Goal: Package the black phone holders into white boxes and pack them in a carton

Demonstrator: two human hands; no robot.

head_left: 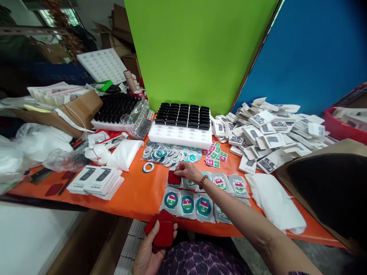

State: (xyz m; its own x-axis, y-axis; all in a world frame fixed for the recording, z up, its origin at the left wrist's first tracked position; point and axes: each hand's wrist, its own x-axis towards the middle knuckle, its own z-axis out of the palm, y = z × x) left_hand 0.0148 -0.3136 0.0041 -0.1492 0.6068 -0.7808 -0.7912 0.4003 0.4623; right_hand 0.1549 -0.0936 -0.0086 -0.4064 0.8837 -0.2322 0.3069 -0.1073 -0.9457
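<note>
My left hand (149, 250), low in front of my body, is closed round a loose stack of red square pads (164, 232) with rounded corners. Over the back row of small plastic bags, my right hand (189, 171) pinches one more red square pad (173, 178) by its right edge. That pad covers most of the bag at the row's left end. Nearer me lies a front row of bags, among them a bag with a teal ring and a pink-and-green card (171, 200). My right forearm hides parts of both rows.
Behind the bags lie a pile of ring stickers (164, 153), pink-and-green cards (215, 156) and a white foam tray (180, 136) of black pieces. White boxes (266, 133) heap at the right. Stacked printed boxes (96, 180) stand left on the orange tabletop (129, 198).
</note>
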